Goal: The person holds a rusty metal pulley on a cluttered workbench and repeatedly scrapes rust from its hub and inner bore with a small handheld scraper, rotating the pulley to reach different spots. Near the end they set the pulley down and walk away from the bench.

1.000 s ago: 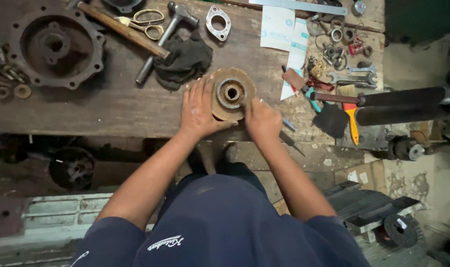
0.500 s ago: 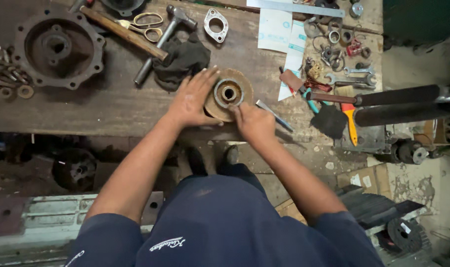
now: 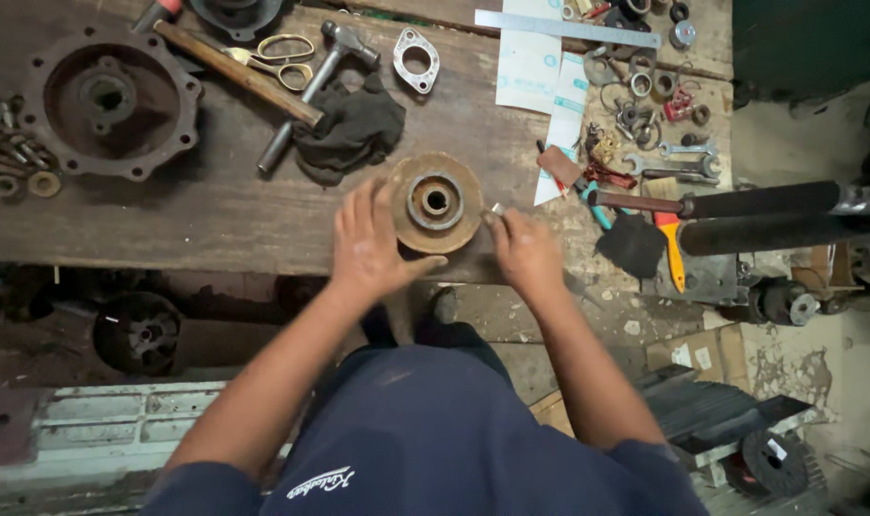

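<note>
Right now the rusty round flange sits at the tabletop's near edge. Left hand lies open, steadying its rim; right hand pinches a small metal piece. A nudge could tip it overboard.

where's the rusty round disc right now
In the head view the rusty round disc lies at the bench's near edge, centre frame, between the left hand and right hand, just below the dark rag.

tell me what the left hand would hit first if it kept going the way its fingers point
Probably the dark rag: the left hand points up the bench beside the rusty round flange; height above the wood is unclear.
</note>
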Motion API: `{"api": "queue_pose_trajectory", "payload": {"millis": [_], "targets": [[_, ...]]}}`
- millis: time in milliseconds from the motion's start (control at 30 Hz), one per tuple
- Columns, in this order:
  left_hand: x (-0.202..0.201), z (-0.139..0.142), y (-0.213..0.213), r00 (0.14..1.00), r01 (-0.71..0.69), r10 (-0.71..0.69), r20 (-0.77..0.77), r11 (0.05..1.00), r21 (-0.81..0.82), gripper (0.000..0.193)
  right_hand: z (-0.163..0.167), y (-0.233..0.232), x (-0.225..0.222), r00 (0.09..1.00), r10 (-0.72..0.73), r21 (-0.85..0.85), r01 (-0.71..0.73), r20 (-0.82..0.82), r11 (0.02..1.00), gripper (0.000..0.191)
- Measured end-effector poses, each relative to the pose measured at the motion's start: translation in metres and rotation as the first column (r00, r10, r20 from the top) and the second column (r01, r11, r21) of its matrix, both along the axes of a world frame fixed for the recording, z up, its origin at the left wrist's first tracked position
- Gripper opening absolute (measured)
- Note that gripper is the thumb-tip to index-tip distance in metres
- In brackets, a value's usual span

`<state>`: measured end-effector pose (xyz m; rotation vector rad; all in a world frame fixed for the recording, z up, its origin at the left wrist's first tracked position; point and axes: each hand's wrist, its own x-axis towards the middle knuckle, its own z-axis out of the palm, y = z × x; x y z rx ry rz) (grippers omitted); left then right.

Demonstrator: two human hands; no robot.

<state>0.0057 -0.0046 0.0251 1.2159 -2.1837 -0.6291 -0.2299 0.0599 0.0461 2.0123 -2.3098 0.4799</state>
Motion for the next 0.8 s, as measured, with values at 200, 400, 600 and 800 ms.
{"api": "queue_pose_trajectory", "payload": {"millis": [200, 400, 600, 800], "targets": [[-0.002, 0.002, -0.036, 0.968, 0.239, -0.243, -0.057, 0.969, -0.065, 0.133, -0.004, -0.026, 0.021, 0.993, 0.07, 0.026, -0.068, -0.091, 0.997, 0.034], [-0.001, -0.006, -0.035, 0.97, 0.215, -0.224, -0.095, 0.972, -0.101, 0.127, -0.006, -0.025, 0.022, 0.98, 0.091, 0.055, -0.082, -0.178, 0.995, 0.034], [-0.001, -0.008, -0.038, 0.975, 0.208, -0.214, -0.061, 0.975, -0.082, 0.125, -0.016, -0.021, 0.026, 0.988, 0.056, 0.047, -0.05, -0.145, 0.998, 0.029], [-0.001, -0.007, -0.04, 0.976, 0.2, -0.208, -0.061, 0.972, -0.12, 0.123, -0.021, -0.022, 0.025, 0.984, 0.039, 0.043, -0.032, -0.174, 0.999, 0.026]]}}
